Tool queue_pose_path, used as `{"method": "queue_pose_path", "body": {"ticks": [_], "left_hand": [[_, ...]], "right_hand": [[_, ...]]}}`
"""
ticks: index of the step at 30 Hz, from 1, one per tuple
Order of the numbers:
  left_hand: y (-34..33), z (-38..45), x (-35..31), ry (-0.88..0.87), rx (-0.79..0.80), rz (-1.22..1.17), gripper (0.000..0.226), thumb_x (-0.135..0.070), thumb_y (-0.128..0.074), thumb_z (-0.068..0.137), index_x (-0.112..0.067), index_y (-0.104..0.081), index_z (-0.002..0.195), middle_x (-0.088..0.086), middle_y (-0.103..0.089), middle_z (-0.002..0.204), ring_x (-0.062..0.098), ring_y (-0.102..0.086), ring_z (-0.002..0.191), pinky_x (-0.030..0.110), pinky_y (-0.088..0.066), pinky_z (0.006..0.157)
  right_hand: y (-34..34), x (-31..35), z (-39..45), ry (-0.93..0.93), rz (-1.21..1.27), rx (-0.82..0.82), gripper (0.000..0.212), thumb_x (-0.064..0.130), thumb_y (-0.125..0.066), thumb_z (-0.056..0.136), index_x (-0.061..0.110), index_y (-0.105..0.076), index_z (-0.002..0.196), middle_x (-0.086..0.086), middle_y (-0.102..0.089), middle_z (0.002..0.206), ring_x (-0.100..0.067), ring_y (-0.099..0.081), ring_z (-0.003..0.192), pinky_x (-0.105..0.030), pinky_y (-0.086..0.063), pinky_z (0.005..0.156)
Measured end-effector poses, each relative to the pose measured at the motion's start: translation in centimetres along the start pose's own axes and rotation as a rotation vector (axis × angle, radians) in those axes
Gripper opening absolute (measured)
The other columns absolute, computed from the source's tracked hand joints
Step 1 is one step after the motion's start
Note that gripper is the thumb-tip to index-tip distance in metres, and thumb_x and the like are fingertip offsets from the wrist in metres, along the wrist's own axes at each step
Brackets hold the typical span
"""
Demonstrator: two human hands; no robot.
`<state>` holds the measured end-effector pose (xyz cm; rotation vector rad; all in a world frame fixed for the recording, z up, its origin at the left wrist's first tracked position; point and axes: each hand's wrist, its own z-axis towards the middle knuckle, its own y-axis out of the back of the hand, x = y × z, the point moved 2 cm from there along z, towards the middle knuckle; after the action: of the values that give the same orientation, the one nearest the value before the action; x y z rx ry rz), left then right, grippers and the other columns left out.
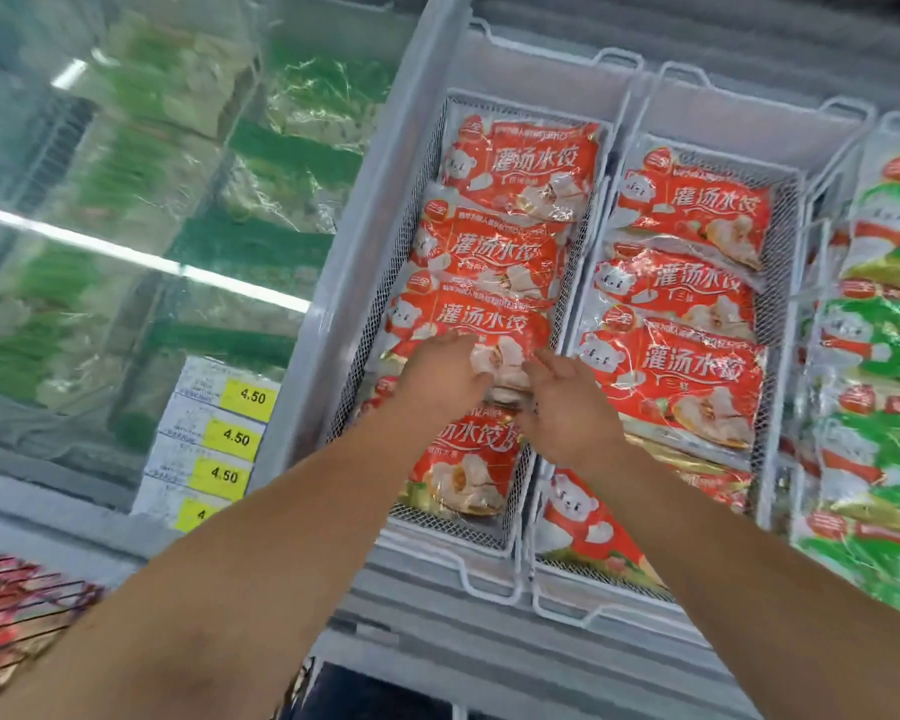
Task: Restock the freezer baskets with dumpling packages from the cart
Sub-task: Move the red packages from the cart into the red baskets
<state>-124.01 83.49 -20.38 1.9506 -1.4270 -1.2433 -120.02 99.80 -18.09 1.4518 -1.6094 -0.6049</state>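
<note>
Down by your left arm, the cart (17,610) has red bags in it, so you likely have more to put away. Your left hand (440,374) and right hand (567,407) lie open and flat on a red dumpling bag (468,335) in the left basket (380,330). Farther back, that basket looks nearly full. The next basket (785,262) does too.

- Red dumpling packages (510,168), in baskets around both hands: printed "灌汤水饺", round "三全" logo.
- Yellow price tags (249,396), left of hands: "4.50".
</note>
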Motion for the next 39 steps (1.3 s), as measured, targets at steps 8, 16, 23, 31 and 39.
{"method": "queue_pose_path", "body": {"ticks": [8,16,23,31,39], "left_hand": [[3.3,-16.0,-3.4,-0.034,-0.244,-0.043,0.053,-0.038,-0.062,0.093,-0.023,-0.05,0.143,0.004,-0.056,0.142,0.024,-0.053,0.127,0.033,-0.041,0.103],[6.0,-35.6,-2.3,0.055,-0.526,-0.102,0.051,-0.037,-0.066,0.09,-0.021,-0.056,0.137,0.007,-0.059,0.138,0.029,-0.054,0.126,0.036,-0.045,0.102],[4.5,-48.0,6.1,0.285,-0.638,-0.195,0.06,-0.037,-0.061,0.094,-0.02,-0.043,0.149,0.004,-0.045,0.152,0.023,-0.043,0.138,0.033,-0.032,0.112],[-0.4,-62.3,17.5,0.484,-0.726,-0.266,0.061,-0.036,-0.059,0.094,-0.02,-0.041,0.15,0.001,-0.046,0.152,0.021,-0.045,0.137,0.033,-0.035,0.112],[-5.7,-74.3,32.2,0.568,-0.698,-0.348,0.059,-0.039,-0.06,0.093,-0.023,-0.043,0.148,0.003,-0.052,0.146,0.026,-0.05,0.131,0.034,-0.041,0.105]], "right_hand": [[2.4,1.2,-13.5,0.096,-0.022,-0.12,0.068,0.04,-0.056,0.095,0.013,-0.031,0.152,-0.013,-0.028,0.159,-0.032,-0.025,0.145,-0.037,-0.025,0.118],[4.1,9.5,-25.8,0.338,-0.118,-0.224,0.069,0.04,-0.059,0.092,0.013,-0.034,0.151,-0.014,-0.037,0.153,-0.032,-0.034,0.14,-0.035,-0.029,0.113],[0.0,19.4,-32.0,0.574,-0.161,-0.208,0.061,0.039,-0.062,0.09,0.01,-0.045,0.141,-0.014,-0.05,0.138,-0.033,-0.045,0.126,-0.036,-0.036,0.105],[-9.6,32.6,-37.8,0.78,-0.198,-0.102,0.067,0.043,-0.058,0.093,0.014,-0.037,0.149,-0.006,-0.04,0.15,-0.027,-0.036,0.138,-0.035,-0.031,0.112],[-22.3,45.0,-43.6,0.785,-0.237,-0.016,0.071,0.044,-0.059,0.093,0.014,-0.032,0.151,-0.005,-0.037,0.152,-0.026,-0.037,0.137,-0.037,-0.034,0.112]]}}
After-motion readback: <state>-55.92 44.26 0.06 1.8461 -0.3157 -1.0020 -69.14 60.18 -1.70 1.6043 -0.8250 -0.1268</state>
